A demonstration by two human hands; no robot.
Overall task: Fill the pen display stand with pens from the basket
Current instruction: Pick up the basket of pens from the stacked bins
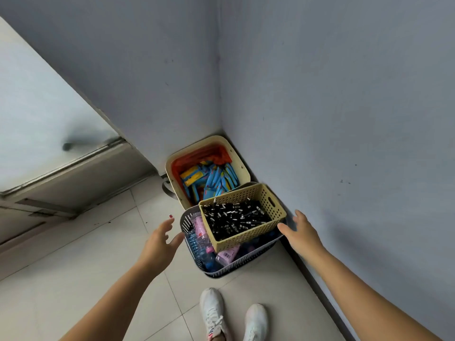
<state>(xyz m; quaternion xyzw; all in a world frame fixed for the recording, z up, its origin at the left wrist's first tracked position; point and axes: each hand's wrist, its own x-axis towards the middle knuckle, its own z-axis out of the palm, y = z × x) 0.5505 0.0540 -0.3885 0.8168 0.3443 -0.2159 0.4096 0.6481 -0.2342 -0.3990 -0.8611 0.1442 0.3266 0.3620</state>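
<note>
Head view, as it reaches my feed; all places are given relative to the yellow perforated basket (246,238).

The blue-grey walls (344,94) meet in a corner behind the basket. The pale tiled floor (73,279) spreads to its left and toward me. A pale panel with a dark knob (49,107) stands well to the left. Directly under the basket I see a grey slatted basket (236,264) that carries it, holding pink packages (227,254) and a clear bottle (197,242). Behind it, tight in the corner, is a cream bin (236,153) with an orange liner, full of blue packets (216,179).

The yellow basket sits tilted across the grey one and is filled with black pens (236,217).

The left hand (160,239) hovers left of the basket with its fingers spread and relaxed, gripping nothing. Its thumb is near the grey basket's left rim, apart from the yellow wall. The right hand (301,232) is to the right of the basket, also spread and holding nothing. Its thumb tip lies just beside the near right corner, and I cannot tell whether it touches. The pens lie between the two hands, clear of all fingers.

Two white shoes (213,308) stand on the floor on my side of the basket.
</note>
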